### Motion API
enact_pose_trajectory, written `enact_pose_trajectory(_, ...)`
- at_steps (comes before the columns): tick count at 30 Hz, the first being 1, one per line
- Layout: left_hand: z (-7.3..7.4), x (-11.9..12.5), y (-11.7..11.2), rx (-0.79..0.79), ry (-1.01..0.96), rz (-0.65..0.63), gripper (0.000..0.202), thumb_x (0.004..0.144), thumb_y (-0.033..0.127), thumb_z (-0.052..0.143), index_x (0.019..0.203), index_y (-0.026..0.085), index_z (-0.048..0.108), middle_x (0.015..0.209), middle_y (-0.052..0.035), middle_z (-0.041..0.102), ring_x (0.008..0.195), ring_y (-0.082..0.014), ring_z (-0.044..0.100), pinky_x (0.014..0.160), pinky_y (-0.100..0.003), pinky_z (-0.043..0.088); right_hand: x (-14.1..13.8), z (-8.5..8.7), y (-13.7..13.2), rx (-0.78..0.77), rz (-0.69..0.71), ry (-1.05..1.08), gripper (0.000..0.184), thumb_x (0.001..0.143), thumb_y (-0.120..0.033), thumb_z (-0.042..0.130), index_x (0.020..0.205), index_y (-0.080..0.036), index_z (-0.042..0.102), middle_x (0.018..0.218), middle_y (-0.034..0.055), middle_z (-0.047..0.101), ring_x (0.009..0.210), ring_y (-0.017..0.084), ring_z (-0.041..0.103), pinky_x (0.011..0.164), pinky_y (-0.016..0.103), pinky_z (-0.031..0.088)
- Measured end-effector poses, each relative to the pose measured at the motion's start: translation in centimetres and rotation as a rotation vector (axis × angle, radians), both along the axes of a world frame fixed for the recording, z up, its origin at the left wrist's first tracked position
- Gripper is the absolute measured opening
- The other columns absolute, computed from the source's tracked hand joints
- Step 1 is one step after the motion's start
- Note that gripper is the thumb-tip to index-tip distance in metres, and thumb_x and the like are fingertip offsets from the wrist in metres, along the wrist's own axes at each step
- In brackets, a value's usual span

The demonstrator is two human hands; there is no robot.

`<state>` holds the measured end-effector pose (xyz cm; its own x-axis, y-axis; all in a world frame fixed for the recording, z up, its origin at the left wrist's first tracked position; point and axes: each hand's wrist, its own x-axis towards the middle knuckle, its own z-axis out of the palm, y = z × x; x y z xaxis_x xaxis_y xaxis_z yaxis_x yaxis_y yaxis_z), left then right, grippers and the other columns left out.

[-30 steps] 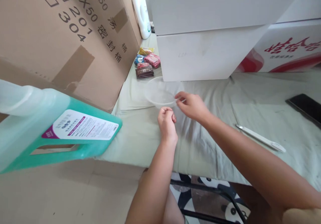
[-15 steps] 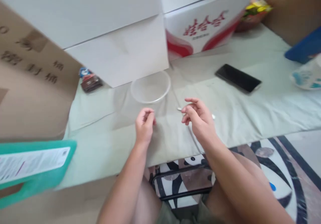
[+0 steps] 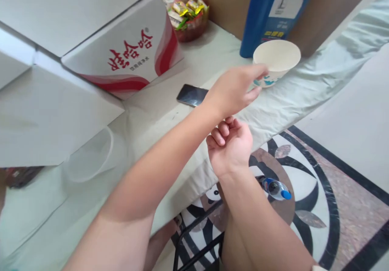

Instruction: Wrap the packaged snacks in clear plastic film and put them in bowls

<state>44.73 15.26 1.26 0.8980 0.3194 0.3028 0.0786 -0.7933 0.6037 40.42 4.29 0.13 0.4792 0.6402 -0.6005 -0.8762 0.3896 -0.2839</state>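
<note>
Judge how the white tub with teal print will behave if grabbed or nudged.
The white tub looks thin-walled, like paper, so a firm squeeze may dent it. Only plain white shows through its open mouth, so it is probably light. It seems to narrow toward its base, so a push near the rim may tip it.

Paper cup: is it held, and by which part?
Cannot be told: the left hand overlaps the paper cup at its left side, but no grip is clear.

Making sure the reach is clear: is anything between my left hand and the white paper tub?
Nothing visible stands in the way. Your left hand overlaps the left edge of the paper tub in this view; whether they touch is unclear. The blue container stands behind the tub, off that path.
</note>
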Motion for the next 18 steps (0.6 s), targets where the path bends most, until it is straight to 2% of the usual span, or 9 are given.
enact_pose_trajectory(2, -1.4, 4.5, 1.3, 0.024, 0.032, -0.027, 0.026, 0.078, 0.005, 0.075, 0.095, 0.024, 0.071, 0.108, 0.0004, 0.076, 0.115, -0.0199, 0.070, 0.105, -0.031, 0.051, 0.6, -0.1, -0.1, 0.000, -0.025, 0.008, 0.013, 0.090, -0.025, 0.043, 0.077, -0.022, 0.042, 0.054, -0.0101, 0.030, 0.037, 0.005, 0.024, 0.039, 0.018, 0.016)
enact_pose_trajectory(4, -2.7, 7.0, 2.1, 0.064, 0.065, -0.010, 0.024, 0.078, 0.002, 0.074, 0.086, 0.024, 0.069, 0.098, 0.0003, 0.075, 0.116, -0.0210, 0.069, 0.116, -0.037, 0.045, 1.1, -0.2, -0.2, 0.005, -0.016, 0.028, 0.013, 0.090, -0.025, 0.043, 0.077, -0.022, 0.042, 0.053, -0.0102, 0.030, 0.037, 0.005, 0.024, 0.039, 0.018, 0.016)
enact_pose_trajectory(6, -3.3, 7.6, 2.1, 0.133, 0.111, 0.014, 0.024, 0.082, 0.002, 0.069, 0.080, 0.025, 0.067, 0.088, 0.0004, 0.073, 0.110, -0.0211, 0.069, 0.124, -0.043, 0.036, 1.6, -0.3, -0.3, 0.008, 0.014, 0.049, 0.013, 0.090, -0.024, 0.043, 0.077, -0.022, 0.042, 0.054, -0.0102, 0.030, 0.037, 0.005, 0.024, 0.039, 0.018, 0.016)
enact_pose_trajectory(8, -3.0, 6.3, 1.4, 0.237, 0.155, 0.040, 0.023, 0.088, 0.005, 0.062, 0.084, 0.026, 0.068, 0.087, -0.0003, 0.073, 0.106, -0.0211, 0.069, 0.128, -0.046, 0.029, 2.2, -0.4, -0.4, 0.005, 0.031, 0.053, 0.012, 0.089, -0.023, 0.043, 0.077, -0.022, 0.042, 0.054, -0.0101, 0.030, 0.038, 0.005, 0.024, 0.039, 0.018, 0.017)
enact_pose_trajectory(10, -2.2, 3.3, 0.2, 0.375, 0.170, 0.096, 0.024, 0.095, 0.010, 0.054, 0.098, 0.027, 0.071, 0.096, -0.0021, 0.075, 0.108, -0.0212, 0.069, 0.129, -0.047, 0.027, 2.6, -0.4, -0.5, -0.001, 0.040, 0.042, 0.011, 0.088, -0.022, 0.043, 0.077, -0.022, 0.041, 0.054, -0.0100, 0.029, 0.038, 0.005, 0.023, 0.039, 0.018, 0.018)
enact_pose_trajectory(12, -1.1, -1.2, -1.0, 0.504, 0.070, 0.246, 0.031, 0.096, 0.012, 0.050, 0.108, 0.030, 0.072, 0.099, -0.0004, 0.077, 0.107, -0.0194, 0.069, 0.127, -0.044, 0.029, 2.7, -0.3, -0.6, -0.007, 0.064, 0.018, 0.010, 0.087, -0.023, 0.043, 0.077, -0.022, 0.040, 0.054, -0.0100, 0.028, 0.038, 0.005, 0.023, 0.039, 0.018, 0.018)
enact_pose_trajectory(13, -0.6, -4.1, -1.6, 0.567, 0.001, 0.322, 0.031, 0.097, 0.016, 0.050, 0.113, 0.031, 0.072, 0.100, 0.0008, 0.077, 0.105, -0.0191, 0.070, 0.124, -0.043, 0.032, 2.6, -0.3, -0.6, -0.010, 0.086, -0.001, 0.010, 0.086, -0.023, 0.044, 0.077, -0.022, 0.040, 0.055, -0.0100, 0.028, 0.038, 0.006, 0.023, 0.039, 0.018, 0.018)
enact_pose_trajectory(15, 0.2, -10.7, -2.8, 0.666, -0.155, 0.493, 0.027, 0.097, 0.021, 0.050, 0.110, 0.028, 0.073, 0.097, 0.0010, 0.078, 0.097, -0.0193, 0.072, 0.115, -0.043, 0.042, 1.9, -0.2, -0.5, -0.019, 0.143, -0.057, 0.008, 0.084, -0.024, 0.046, 0.078, -0.023, 0.040, 0.056, -0.0099, 0.028, 0.039, 0.006, 0.024, 0.039, 0.019, 0.018)
enact_pose_trajectory(18, 1.1, -21.6, -4.7, 0.712, -0.225, 0.805, 0.027, 0.089, 0.026, 0.059, 0.113, 0.027, 0.072, 0.100, -0.0009, 0.076, 0.097, -0.0234, 0.071, 0.097, -0.042, 0.055, -0.2, -0.3, -0.3, -0.027, 0.238, -0.194, 0.010, 0.080, -0.027, 0.050, 0.078, -0.023, 0.040, 0.056, -0.0098, 0.029, 0.040, 0.007, 0.024, 0.040, 0.021, 0.018)
